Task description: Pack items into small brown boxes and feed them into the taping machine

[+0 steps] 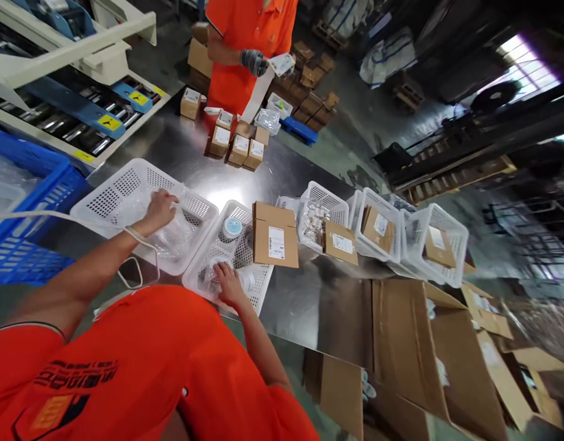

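Observation:
My left hand [160, 211] hangs over the left white basket [111, 199], its fingers bent above clear plastic bags [171, 239]; whether it pinches one is too small to tell. In the neighbouring white basket [266, 285], my right hand [227, 283] rests its fingers on a round jar in clear plastic [216, 266]. A white jar with a blue label [232, 228] sits further back in that basket, and another white jar [246, 280] lies beside my right hand. A flat brown carton with a white label [276, 236] lies across the basket's right edge.
Small brown boxes [240, 147] stand across the metal table [300, 300], near a person in orange with a gloved hand [254, 62]. More white baskets [330, 199] line the right side. A blue crate [34, 184] and roller conveyor [56, 122] are left; large open cartons [401, 343] are right.

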Motion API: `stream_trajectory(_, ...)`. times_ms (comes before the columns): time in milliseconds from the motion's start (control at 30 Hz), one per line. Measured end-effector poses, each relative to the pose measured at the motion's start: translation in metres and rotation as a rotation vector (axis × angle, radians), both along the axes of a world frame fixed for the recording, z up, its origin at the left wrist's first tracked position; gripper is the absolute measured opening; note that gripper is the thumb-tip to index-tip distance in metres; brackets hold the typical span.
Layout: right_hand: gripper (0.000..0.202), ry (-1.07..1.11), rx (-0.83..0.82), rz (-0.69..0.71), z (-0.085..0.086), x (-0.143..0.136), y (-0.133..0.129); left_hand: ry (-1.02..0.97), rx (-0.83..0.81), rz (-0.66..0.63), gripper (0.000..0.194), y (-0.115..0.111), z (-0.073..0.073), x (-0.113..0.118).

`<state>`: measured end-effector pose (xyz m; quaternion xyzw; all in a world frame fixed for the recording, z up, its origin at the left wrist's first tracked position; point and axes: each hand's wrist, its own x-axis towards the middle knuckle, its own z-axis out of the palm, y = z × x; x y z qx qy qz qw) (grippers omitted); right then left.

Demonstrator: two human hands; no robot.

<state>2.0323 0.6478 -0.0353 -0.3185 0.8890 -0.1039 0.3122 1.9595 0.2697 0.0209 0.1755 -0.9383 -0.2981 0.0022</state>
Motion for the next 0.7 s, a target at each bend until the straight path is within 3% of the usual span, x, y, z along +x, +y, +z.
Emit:
stream_trajectory(67, 0.115, -0.093, 0.017, 0.051, 0.008, -0.016, -0.001, -0.013, -0.016, 0.07, 0.023, -0.018, -0.004, -0.01)
stream_trajectory(133, 0.114, -0.136, 0.004, 0.046, 0.014, -0.035, -0.007, 0.002, 0.08, 0.072, 0.018, -0.026, -0.007, -0.016)
stream_trajectory(267, 0.073, -0.027, 0.011, -0.077, 0.011, -0.05, -0.032, 0.109, 0.234, 0.119, 0.004, -0.037, -0.01, -0.026)
stream_trajectory(367, 0.063, 0.068, 0.083, -0.036, -0.003, -0.034, -0.051, 0.242, 0.291, 0.214, 0.007, -0.051, -0.004, -0.03)
stream_trajectory(433, 0.061, 0.078, 0.081, 0.049, -0.008, -0.025, -0.059, 0.348, 0.461, 0.267, 0.025, -0.06, 0.002, -0.029)
stream_trajectory(500, 0.054, 0.027, 0.047, 0.09, -0.006, -0.027, -0.063, 0.424, 0.777, 0.302, 0.04, -0.065, 0.009, -0.024)
stream_trajectory(567, 0.044, -0.004, -0.031, 0.006, 0.005, -0.042, -0.067, 0.436, 1.034, 0.316, 0.04, -0.062, 0.013, -0.016)
stream_trajectory(633, 0.033, 0.036, -0.21, -0.181, 0.021, -0.063, -0.072, 0.41, 1.11, 0.332, 0.033, -0.049, 0.015, -0.005)
stream_trajectory(700, 0.027, 0.08, -0.503, -0.357, 0.039, -0.08, -0.083, 0.391, 1.168, 0.35, 0.033, -0.03, 0.015, 0.005)
